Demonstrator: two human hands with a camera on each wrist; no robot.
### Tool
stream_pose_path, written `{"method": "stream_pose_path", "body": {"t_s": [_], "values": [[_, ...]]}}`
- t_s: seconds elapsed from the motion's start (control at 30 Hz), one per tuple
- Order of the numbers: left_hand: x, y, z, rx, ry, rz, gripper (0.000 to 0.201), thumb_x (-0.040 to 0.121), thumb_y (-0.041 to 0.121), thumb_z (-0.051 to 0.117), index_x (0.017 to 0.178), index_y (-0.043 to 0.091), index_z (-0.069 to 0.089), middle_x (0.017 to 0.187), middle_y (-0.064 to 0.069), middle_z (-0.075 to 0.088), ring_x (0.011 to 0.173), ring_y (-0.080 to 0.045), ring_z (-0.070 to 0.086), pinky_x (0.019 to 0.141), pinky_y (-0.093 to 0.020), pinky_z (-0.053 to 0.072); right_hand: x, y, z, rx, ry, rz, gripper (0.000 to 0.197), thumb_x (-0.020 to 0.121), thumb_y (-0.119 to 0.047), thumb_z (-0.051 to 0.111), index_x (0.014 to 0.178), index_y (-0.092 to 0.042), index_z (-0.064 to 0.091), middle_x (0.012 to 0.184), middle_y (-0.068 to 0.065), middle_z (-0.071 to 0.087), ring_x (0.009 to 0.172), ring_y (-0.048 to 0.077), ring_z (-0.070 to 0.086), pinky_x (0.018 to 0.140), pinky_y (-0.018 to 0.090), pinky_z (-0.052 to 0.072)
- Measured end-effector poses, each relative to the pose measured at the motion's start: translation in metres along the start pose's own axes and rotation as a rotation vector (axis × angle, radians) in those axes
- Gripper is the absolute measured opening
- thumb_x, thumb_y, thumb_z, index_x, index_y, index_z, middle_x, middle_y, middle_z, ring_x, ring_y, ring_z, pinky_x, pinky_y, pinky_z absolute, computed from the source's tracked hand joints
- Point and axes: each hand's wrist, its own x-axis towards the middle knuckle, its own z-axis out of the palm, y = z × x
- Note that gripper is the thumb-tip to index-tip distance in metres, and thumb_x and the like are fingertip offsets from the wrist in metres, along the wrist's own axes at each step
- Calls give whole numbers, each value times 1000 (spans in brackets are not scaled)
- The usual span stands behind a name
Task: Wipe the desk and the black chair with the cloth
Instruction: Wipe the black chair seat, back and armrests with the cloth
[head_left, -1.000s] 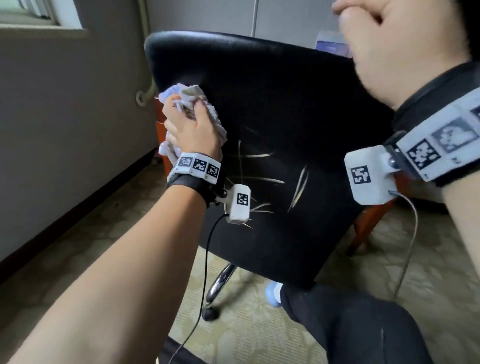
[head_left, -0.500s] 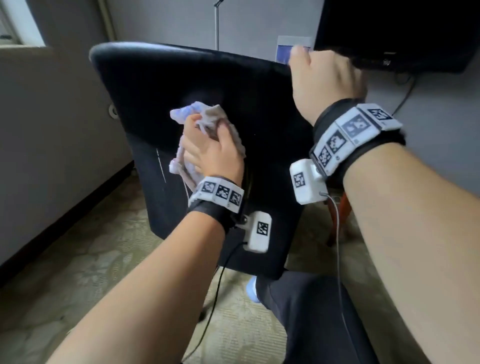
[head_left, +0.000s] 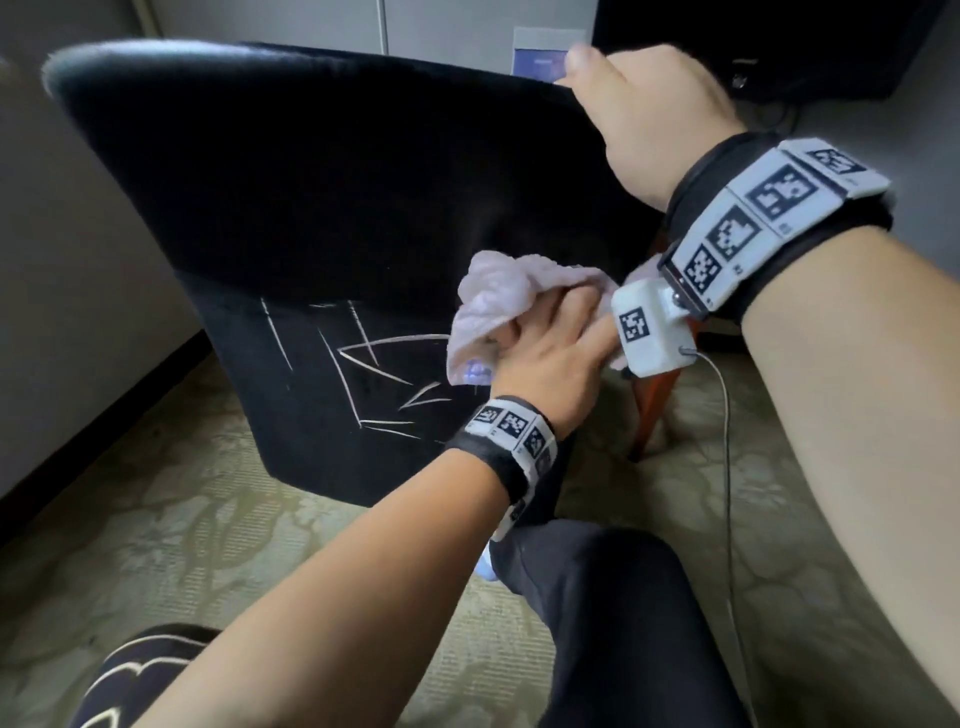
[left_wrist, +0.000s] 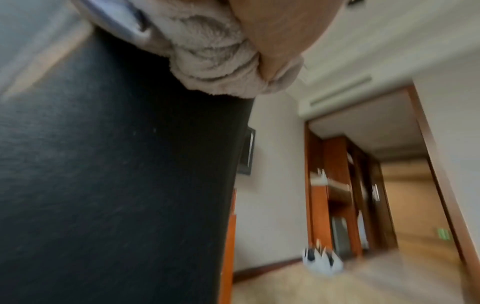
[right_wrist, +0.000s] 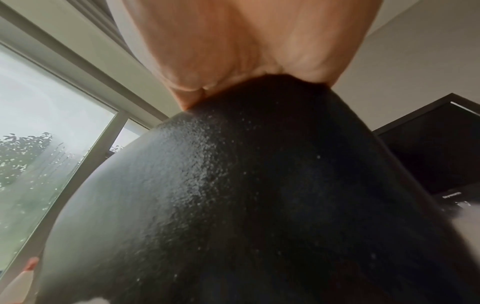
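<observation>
Midway, by the look of it — the left hand (head_left: 550, 358) clutches the cloth (head_left: 498, 301) against the black chair (head_left: 322, 182) back, the right hand (head_left: 649, 109) grasps its top edge. Pale streaks lower down remain; the worktop isn't visible.

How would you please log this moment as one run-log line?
left hand: presses cloth on black chair back | right hand: holds chair top edge | phase: wiping

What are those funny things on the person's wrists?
Both forearms are bare, no sleeves. The left hand and right hand each have a black wrist strap with white squares printed in black patterns, plus a small white box. A thin grey cable hangs from the right one.
</observation>
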Motion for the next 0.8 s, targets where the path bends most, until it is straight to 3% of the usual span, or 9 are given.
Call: {"method": "stream_pose_path", "body": {"t_s": [0.13,0.23,0.3,0.4,0.47,0.53,0.6,0.67,0.8], "values": [[1,5,-2,-36,-146,212,26,98,57,56,119,43,61,105,18,68,100,5,62,86,-19,53,-1,4,-3,-20,10,-10,54,101,-54,29,64,-16,28,61,0,32,60,23,36,54,34,27],[-9,-5,7,-57,-193,194,34,96,66,54,125,50,59,115,28,62,111,16,52,93,-11,41,-2,2,-3,-24,2,-13,54,103,-53,29,63,-16,26,59,-1,29,55,20,33,52,34,24],[-19,-15,17,-23,-301,235,38,97,67,48,131,52,56,128,25,59,121,6,53,102,-25,44,-3,1,-3,-12,-2,-8,54,103,-53,29,62,-17,26,59,-2,29,54,19,32,52,34,23],[-44,-32,24,96,-574,239,41,108,45,36,148,55,37,154,11,42,136,-20,49,100,-42,44,-3,3,-1,-16,14,-11,54,103,-54,28,63,-17,26,59,-1,30,55,20,32,52,33,23],[-47,-36,14,27,-491,185,35,108,39,38,139,54,43,160,15,26,146,-23,33,114,-43,36,-5,1,2,-29,34,-31,55,103,-55,27,64,-17,27,60,0,31,54,20,33,51,33,23],[-36,-35,-3,29,-340,60,41,107,24,47,142,44,47,162,3,22,144,-33,36,111,-47,44,-6,-2,4,-19,48,-53,56,104,-57,27,64,-18,27,60,2,30,54,20,32,51,34,22],[-11,-40,-24,38,16,-2,38,100,13,60,136,26,63,148,-17,45,134,-37,48,108,-44,49,-7,-4,7,-12,67,-91,55,103,-57,28,64,-18,26,60,2,28,55,21,28,53,36,20],[10,-50,-41,82,269,47,32,97,13,67,128,19,70,132,-21,57,128,-36,52,107,-40,49,-7,-4,14,25,103,-164,52,102,-55,31,66,-18,32,61,2,29,57,19,30,55,37,20],[16,-59,-41,147,355,43,30,96,20,70,124,29,71,123,-14,62,112,-33,52,90,-42,52,-14,12,31,213,263,-223,37,100,-50,41,89,-26,67,82,-10,60,78,4,52,68,20,39]]}}
